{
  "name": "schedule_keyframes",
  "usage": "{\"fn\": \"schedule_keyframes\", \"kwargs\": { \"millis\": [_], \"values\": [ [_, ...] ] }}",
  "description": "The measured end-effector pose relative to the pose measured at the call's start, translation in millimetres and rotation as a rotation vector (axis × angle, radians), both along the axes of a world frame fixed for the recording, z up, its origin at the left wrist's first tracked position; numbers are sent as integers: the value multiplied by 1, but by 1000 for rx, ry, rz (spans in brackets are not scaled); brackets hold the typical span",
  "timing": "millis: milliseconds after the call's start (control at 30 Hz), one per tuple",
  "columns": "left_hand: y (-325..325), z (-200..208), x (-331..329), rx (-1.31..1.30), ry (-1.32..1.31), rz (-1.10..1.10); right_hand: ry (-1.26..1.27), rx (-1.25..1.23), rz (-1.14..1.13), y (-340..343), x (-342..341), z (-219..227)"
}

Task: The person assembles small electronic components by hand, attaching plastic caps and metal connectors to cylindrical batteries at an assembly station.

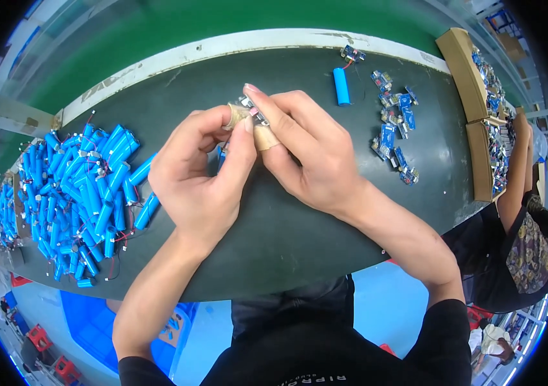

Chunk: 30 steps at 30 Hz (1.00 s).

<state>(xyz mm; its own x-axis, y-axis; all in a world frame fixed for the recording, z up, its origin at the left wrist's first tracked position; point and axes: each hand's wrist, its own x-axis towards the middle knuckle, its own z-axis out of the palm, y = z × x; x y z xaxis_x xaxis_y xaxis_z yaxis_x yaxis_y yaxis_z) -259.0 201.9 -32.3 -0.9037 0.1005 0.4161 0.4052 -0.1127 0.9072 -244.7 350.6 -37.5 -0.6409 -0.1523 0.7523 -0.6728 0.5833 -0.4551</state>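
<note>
Over the middle of the dark green table, my left hand (200,164) and my right hand (319,151) meet fingertip to fingertip. Both are closed in a pinch on a small circuit board (256,114) with metal parts, mostly covered by the fingers. Tan covers wrap at least one finger on each hand. A bit of blue (221,154) shows behind my left thumb; I cannot tell whether it hangs from the board. Beyond my right hand lies a blue cylindrical battery (341,87), joined by a red wire to another circuit board (352,54).
A large heap of blue batteries (84,193) with wires covers the table's left. Several loose circuit boards (388,132) lie at the right, near cardboard boxes (478,151) full of boards. Another person's arm (517,174) reaches in there. A blue crate (90,321) stands below the table.
</note>
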Motion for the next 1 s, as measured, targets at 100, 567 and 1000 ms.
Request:
{"fn": "schedule_keyframes", "kwargs": {
  "millis": [100, 567, 1000],
  "values": [
    [1, 0, 1, 29, 103, 19, 53, -20, 9, 1, 0, 4],
    [-3, 2, 4, -33, 216, 58, 44, 50, 61, 6, 4, 9],
    [1, 2, 2, 5, 257, 32, 67, -10, 34, 3, 5, 11]
  ]
}}
